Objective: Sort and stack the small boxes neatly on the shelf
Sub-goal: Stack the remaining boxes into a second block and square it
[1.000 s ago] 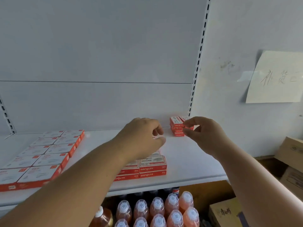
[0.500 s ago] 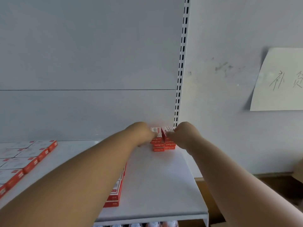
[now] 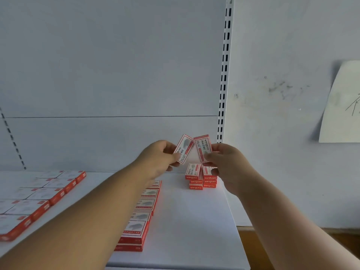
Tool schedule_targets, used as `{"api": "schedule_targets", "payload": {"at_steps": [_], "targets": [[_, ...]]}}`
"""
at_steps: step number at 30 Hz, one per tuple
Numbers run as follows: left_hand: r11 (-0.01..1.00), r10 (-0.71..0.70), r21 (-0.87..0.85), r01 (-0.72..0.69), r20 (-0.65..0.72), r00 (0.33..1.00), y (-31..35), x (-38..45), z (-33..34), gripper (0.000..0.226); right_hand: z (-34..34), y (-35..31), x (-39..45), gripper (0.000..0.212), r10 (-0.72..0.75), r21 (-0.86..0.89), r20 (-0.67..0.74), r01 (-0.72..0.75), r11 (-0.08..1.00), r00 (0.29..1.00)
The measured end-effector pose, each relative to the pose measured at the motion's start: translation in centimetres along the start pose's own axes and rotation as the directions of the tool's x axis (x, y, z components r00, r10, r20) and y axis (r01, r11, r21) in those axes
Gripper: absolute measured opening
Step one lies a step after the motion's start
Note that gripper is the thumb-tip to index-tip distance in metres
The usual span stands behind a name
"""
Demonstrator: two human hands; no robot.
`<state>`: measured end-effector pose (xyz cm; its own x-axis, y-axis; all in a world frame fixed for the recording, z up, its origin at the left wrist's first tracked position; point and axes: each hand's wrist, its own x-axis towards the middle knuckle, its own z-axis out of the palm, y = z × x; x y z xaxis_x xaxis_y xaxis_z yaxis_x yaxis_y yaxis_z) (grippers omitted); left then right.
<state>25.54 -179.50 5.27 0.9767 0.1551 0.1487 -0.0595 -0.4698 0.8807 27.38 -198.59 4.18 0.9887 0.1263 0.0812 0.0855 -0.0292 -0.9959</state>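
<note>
Illumination was soft, diffuse and moderately bright, giving the white shelf [image 3: 194, 221] and back panel a cool bluish cast. Shadows were faint, the clearest lying left of the paper sheet [image 3: 342, 106] on the wall. The wide-angle lens bowed the slotted upright [image 3: 225, 75]. The flat boxes [image 3: 39, 199] at lower left were blurred.

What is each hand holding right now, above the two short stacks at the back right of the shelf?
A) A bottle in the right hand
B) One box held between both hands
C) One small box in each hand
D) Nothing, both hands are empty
C: the left hand pinches one small box and the right hand pinches another box, both lifted above the stacks.
</note>
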Motion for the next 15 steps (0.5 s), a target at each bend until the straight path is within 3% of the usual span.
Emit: {"api": "schedule_targets", "payload": {"at_steps": [5, 9, 15], "targets": [[0.970, 0.075, -0.230, -0.079, -0.026, 0.997, -0.9, -3.0, -4.6, 0.014, 2.4, -1.8, -2.0, 0.017, -0.083, 0.241, 0.149, 0.045, 0.969, 0.985], [0.966, 0.086, -0.239, -0.101, -0.075, 0.993, -2.9, -5.4, -8.8, 0.016, 5.4, -2.2, -3.7, 0.015, -0.128, 0.168, 0.140, 0.103, 0.980, 0.982], [0.992, 0.098, -0.071, -0.104, -0.075, 0.992, -7.2, -8.3, -14.2, 0.023, 9.5, -0.7, -5.9, 0.009, -0.188, -0.041, 0.113, 0.194, 0.980, 0.976]]}}
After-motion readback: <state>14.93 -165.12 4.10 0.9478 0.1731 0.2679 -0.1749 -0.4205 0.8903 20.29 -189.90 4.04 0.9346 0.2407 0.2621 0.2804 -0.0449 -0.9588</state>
